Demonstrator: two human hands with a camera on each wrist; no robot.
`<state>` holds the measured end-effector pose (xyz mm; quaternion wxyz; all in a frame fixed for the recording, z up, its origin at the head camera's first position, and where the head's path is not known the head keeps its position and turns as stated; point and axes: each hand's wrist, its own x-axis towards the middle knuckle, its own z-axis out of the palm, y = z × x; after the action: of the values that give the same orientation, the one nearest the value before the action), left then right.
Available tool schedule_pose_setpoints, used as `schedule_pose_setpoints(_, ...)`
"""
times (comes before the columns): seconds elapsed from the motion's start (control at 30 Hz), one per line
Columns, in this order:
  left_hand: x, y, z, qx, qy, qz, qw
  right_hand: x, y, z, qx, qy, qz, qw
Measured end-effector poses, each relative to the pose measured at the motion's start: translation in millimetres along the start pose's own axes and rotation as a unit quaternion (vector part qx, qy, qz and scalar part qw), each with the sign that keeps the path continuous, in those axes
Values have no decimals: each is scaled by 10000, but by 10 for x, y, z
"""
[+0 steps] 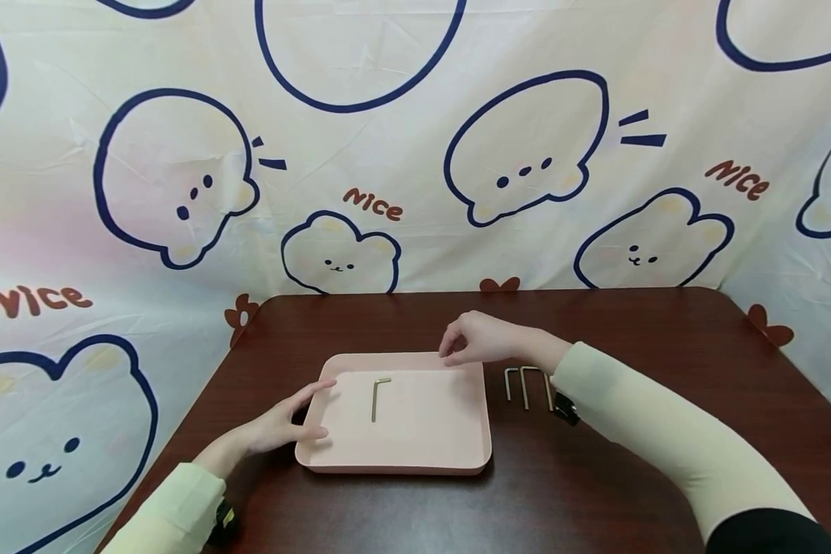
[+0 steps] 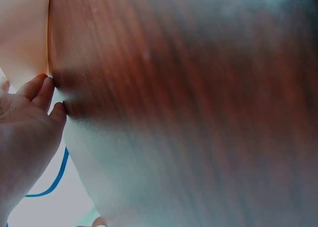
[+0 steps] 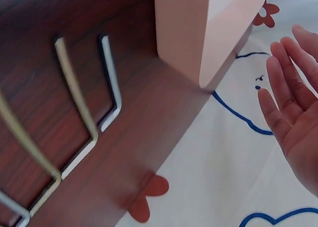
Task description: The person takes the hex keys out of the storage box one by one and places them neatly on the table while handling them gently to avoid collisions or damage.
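Note:
A pink tray [image 1: 422,454] lies on the dark table, with one L-shaped hex key [image 1: 375,402] in its left half. At the tray's left side my left hand [image 1: 277,427] holds the rim, thumb and a fingertip over the edge and other fingers [image 2: 44,90] against the outer wall. Above the back right corner of the tray hovers my right hand [image 1: 485,338], fingers loosely bent; nothing shows in it. Several more hex keys [image 1: 524,388] lie in a row right of the tray, partly hidden by the right sleeve; the right wrist view shows these keys [image 3: 77,90] closer.
The brown wooden table [image 1: 637,338] reaches back to a cloth backdrop [image 1: 415,154] printed with cartoon animals. Dark bands or devices sit at both wrists, the right one [image 1: 565,408] close to the hex keys.

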<state>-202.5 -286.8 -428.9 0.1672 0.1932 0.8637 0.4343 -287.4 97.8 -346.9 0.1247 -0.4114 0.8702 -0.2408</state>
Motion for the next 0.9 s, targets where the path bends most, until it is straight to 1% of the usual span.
schedule_pose_setpoints(0.13,-7,-6,8,-4,15,-76,10000,112,-46,77,36,-44,-114,9999)
schedule_pose_setpoints(0.37,-6,-10,-2,-2,3,10,10000,267,-90,123,-41,-105,-310,9995)
schedule_pose_setpoints(0.67,4,-2,-13,26,-11,0,10000,410,-129,102,61,-127,-128,9998)
schedule_pose_setpoints(0.8,1,-4,-7,-6,-20,56,10000,463,-170,95,201,-170,6,9997)
schedule_pose_setpoints(0.9,-3,-7,-7,-12,-23,92,10000,506,-202,100,215,-180,32,9996)
